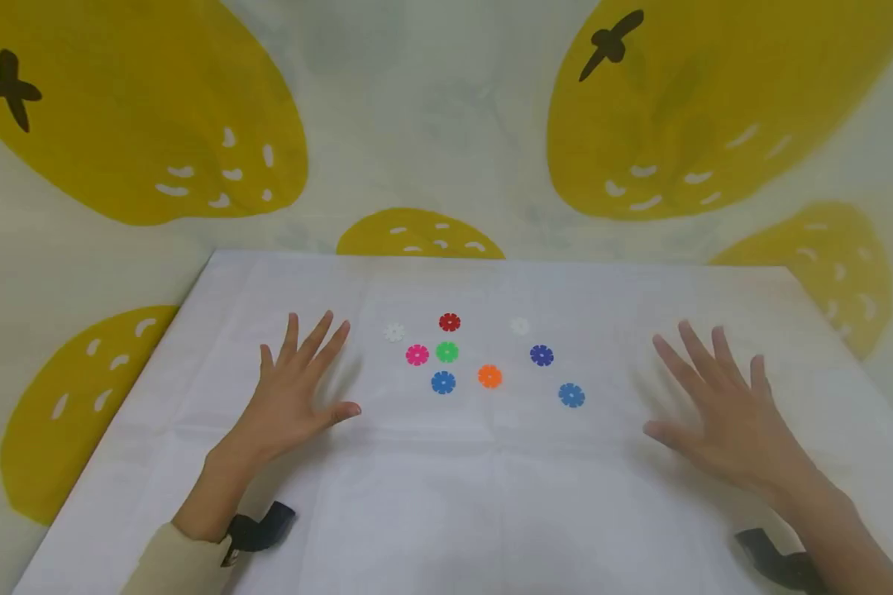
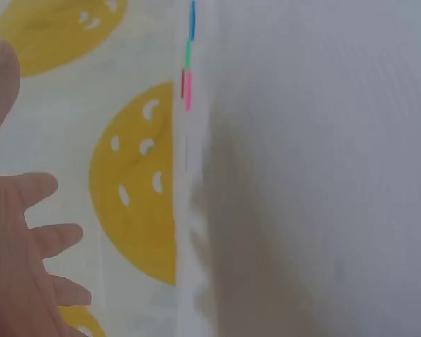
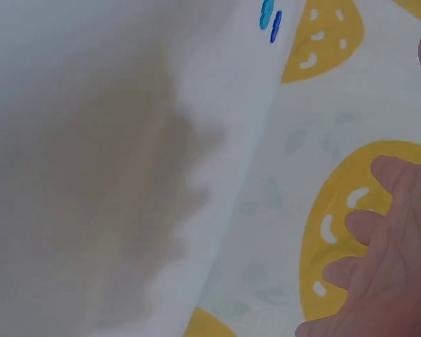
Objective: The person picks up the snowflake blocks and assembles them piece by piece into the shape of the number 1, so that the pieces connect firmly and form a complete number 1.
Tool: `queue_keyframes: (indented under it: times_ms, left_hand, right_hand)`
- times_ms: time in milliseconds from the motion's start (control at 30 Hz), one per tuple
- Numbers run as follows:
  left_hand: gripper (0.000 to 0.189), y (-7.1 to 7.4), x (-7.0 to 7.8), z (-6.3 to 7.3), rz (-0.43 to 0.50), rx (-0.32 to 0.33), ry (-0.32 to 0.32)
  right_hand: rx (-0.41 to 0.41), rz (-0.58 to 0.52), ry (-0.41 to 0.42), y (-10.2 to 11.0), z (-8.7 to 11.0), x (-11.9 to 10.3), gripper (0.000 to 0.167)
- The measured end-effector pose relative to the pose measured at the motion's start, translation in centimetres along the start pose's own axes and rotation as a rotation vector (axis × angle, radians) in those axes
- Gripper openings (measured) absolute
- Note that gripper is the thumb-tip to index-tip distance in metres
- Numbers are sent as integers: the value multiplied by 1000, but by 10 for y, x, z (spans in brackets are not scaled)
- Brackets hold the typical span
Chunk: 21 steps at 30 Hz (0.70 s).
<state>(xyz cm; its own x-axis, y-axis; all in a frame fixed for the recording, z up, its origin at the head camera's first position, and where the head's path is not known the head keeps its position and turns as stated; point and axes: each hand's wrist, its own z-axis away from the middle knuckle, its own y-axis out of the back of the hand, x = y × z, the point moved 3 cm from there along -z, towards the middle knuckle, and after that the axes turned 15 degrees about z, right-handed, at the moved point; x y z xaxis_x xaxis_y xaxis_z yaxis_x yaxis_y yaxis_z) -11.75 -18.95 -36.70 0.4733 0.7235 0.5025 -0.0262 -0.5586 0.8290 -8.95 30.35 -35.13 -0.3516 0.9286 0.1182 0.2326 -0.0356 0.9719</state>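
Spread wide, empty, left hand (image 1: 286, 405) and right hand (image 1: 737, 423) flank slotted discs (image 1: 447, 352) on the tabletop (image 1: 409, 504), presumably to avoid covering them.

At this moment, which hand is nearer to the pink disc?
Left. The left hand is to the left of the pink disc; the right hand is farther off, to its right.

L grip (image 1: 288, 405), R grip (image 1: 729, 421), both splayed, 9 notched discs (image 1: 453, 357) btwn, on wht tbl (image 1: 432, 512)

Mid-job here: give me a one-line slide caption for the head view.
Left hand and right hand, spread open, flank nine notched discs on a white tabletop.
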Motion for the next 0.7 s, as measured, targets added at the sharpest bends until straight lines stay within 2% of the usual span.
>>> queue_keyframes:
  times_ms: [133, 233, 333, 433, 567, 700]
  left_hand:
    - [89, -8, 11, -3, 56, 72, 29]
    - [80, -16, 23, -8, 144, 105, 47]
    - [75, -26, 36, -15, 221, 99, 47]
    - [72, -35, 48, -24, 267, 82, 22]
    - [68, -45, 59, -34, 296, 58, -5]
    - [65, -56, 64, -42, 361, 54, -12]
  right_hand:
    - [-49, -61, -36, 0, -6, -12, 99]
    - [-65, -162, -57, 0, -11, -24, 93]
    - [-77, -302, -77, -1, -18, -35, 87]
    - [-79, -392, -103, -1, -24, -44, 82]
    - [-52, -426, -96, -4, -28, -52, 75]
    - [-39, -454, -70, -11, -31, -54, 68]
